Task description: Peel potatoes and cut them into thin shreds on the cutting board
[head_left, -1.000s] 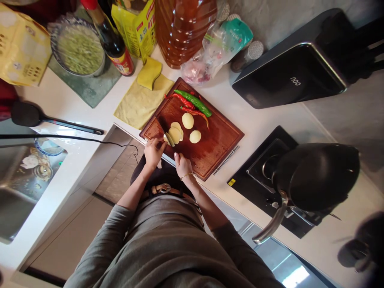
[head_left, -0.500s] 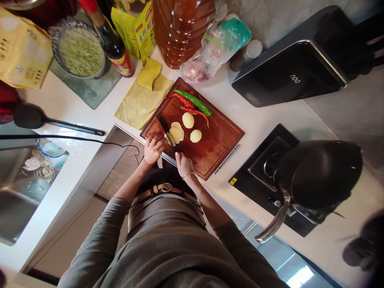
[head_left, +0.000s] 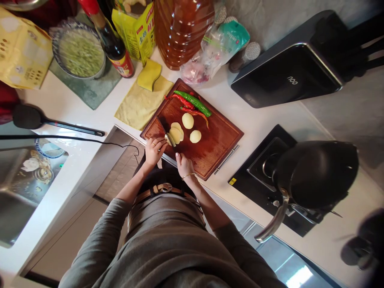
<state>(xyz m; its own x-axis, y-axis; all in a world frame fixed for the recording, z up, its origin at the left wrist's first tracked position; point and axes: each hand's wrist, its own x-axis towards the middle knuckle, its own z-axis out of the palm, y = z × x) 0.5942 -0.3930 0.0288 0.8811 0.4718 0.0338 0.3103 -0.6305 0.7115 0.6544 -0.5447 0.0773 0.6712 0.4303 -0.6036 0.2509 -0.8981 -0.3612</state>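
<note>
Slicing potato (head_left: 175,135) on cutting board (head_left: 210,150), frame centre | left hand (head_left: 154,149) fingers curled around knife (head_left: 162,128) | right hand (head_left: 184,164) fingers pressed together on board's near edge | chillies (head_left: 192,103) beyond

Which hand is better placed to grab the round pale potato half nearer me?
Right: the right hand rests empty on the brown wooden board near that potato half; the left hand is at pale slices.

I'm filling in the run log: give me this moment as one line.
left hand: on potato slices | right hand: at cutting board edge | whole potatoes, chillies: on board
</note>
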